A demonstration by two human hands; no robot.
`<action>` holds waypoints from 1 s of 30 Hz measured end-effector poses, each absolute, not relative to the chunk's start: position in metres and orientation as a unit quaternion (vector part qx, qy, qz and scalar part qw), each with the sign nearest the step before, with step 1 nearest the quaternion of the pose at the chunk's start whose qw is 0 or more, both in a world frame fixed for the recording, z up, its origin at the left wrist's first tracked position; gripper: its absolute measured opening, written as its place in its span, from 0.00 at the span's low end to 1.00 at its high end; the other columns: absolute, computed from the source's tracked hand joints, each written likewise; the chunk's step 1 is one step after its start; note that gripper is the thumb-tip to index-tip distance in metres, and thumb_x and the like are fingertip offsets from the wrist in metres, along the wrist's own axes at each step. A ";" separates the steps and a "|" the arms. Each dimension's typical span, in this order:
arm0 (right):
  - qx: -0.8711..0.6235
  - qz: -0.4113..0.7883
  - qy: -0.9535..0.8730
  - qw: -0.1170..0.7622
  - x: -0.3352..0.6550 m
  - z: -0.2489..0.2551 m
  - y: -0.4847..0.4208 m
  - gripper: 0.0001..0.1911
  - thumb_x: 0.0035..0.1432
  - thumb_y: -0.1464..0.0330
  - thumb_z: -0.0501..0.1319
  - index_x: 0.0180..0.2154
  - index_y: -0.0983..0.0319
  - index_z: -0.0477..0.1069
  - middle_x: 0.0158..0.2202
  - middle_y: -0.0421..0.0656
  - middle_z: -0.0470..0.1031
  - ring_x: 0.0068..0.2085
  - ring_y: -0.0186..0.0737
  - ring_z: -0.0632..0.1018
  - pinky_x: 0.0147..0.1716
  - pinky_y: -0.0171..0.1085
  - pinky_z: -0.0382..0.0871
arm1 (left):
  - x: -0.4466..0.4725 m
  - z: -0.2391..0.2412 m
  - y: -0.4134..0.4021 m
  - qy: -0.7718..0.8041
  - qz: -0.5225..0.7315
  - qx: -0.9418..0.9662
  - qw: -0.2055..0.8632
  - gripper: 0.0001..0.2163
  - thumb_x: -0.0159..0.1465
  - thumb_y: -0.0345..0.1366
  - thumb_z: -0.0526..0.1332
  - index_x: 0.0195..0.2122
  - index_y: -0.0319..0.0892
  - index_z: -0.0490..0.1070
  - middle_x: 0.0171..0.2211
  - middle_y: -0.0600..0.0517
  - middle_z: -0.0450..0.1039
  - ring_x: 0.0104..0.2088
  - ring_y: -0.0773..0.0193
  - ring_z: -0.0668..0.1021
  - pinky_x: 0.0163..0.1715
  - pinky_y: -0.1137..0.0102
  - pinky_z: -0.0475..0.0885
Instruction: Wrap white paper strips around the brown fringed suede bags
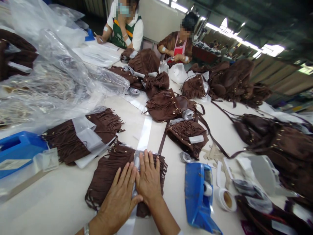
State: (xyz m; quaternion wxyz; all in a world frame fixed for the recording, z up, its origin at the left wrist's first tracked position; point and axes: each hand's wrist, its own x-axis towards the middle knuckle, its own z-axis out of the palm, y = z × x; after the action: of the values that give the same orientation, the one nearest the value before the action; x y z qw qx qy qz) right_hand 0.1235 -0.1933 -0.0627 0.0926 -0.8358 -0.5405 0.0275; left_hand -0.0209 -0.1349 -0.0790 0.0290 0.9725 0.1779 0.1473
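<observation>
A dark brown fringed bag (104, 178) lies flat on the pale table in front of me. Pressed flat on its left part is my left hand (119, 192), fingers stretched out. My right hand (148, 178) rests beside it on the right part of the bag, also flat with fingers extended. Between the two hands a pale translucent strip (134, 193) runs across the bag, partly covered by my fingers. A shiny white strip (144, 130) lies on the table beyond the bag. Neither hand grips anything.
A blue tape dispenser (194, 195) and a white tape roll (226, 199) are at right. Another fringed bag (66, 138) with white wrapping and a blue object (22, 147) are left, near clear plastic (61, 65). More brown bags (162, 104) lie beyond; two people sit across.
</observation>
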 end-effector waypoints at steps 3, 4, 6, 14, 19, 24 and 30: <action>-0.836 0.031 -0.540 0.097 0.123 -0.064 -0.193 0.34 0.69 0.55 0.47 0.70 0.58 0.40 0.72 0.45 0.40 0.71 0.49 0.43 0.67 0.60 0.42 | -0.019 -0.080 -0.136 0.184 0.155 0.970 0.031 0.44 0.65 0.59 0.52 0.70 0.30 0.37 0.68 0.30 0.49 0.68 0.39 0.53 0.65 0.46 0.51; -0.835 0.028 -0.540 0.100 0.123 -0.064 -0.193 0.34 0.69 0.55 0.48 0.70 0.58 0.40 0.72 0.45 0.40 0.71 0.49 0.43 0.66 0.59 0.43 | -0.019 -0.081 -0.136 0.183 0.164 0.969 0.029 0.44 0.65 0.58 0.52 0.70 0.30 0.37 0.68 0.31 0.49 0.68 0.39 0.54 0.65 0.46 0.51; -0.832 0.017 -0.544 0.112 0.123 -0.064 -0.196 0.33 0.69 0.57 0.50 0.69 0.58 0.42 0.72 0.45 0.41 0.71 0.50 0.44 0.66 0.59 0.45 | -0.021 -0.085 -0.137 0.179 0.182 0.967 0.022 0.42 0.66 0.57 0.51 0.70 0.32 0.38 0.68 0.33 0.51 0.68 0.40 0.55 0.65 0.46 0.52; -0.825 -0.032 -0.507 0.248 0.146 -0.041 -0.221 0.27 0.70 0.66 0.46 0.68 0.63 0.50 0.68 0.48 0.57 0.68 0.39 0.58 0.63 0.45 0.60 | -0.016 -0.060 -0.123 0.162 0.256 0.953 0.008 0.34 0.69 0.44 0.53 0.70 0.32 0.42 0.68 0.37 0.54 0.68 0.49 0.58 0.63 0.56 0.60; -0.868 -0.055 -0.460 0.177 0.145 -0.041 -0.206 0.25 0.71 0.62 0.47 0.64 0.63 0.60 0.65 0.50 0.62 0.66 0.49 0.62 0.61 0.52 0.61 | 0.011 -0.044 -0.108 0.156 0.231 0.960 -0.003 0.31 0.68 0.46 0.55 0.67 0.33 0.55 0.68 0.37 0.52 0.69 0.44 0.52 0.65 0.47 0.53; -0.874 -0.038 -0.469 0.116 0.147 -0.068 -0.196 0.29 0.69 0.56 0.49 0.67 0.57 0.53 0.69 0.48 0.52 0.69 0.56 0.54 0.62 0.61 0.52 | 0.016 -0.072 -0.091 0.158 0.149 0.976 0.009 0.34 0.65 0.51 0.56 0.66 0.33 0.57 0.69 0.37 0.51 0.70 0.41 0.49 0.66 0.42 0.47; -0.878 -0.015 -0.464 0.121 0.160 -0.067 -0.193 0.31 0.69 0.57 0.48 0.69 0.57 0.47 0.72 0.46 0.43 0.71 0.52 0.46 0.65 0.59 0.42 | 0.019 -0.066 -0.080 0.164 0.113 0.979 0.046 0.37 0.67 0.53 0.53 0.69 0.32 0.48 0.71 0.37 0.43 0.70 0.42 0.44 0.67 0.42 0.43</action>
State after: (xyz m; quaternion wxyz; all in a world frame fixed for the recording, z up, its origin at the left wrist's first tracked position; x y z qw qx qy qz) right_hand 0.1595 -0.1929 -0.0669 0.1214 -0.8776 -0.4636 -0.0149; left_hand 0.0192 -0.0797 -0.0658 0.0460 0.9788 0.1643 0.1133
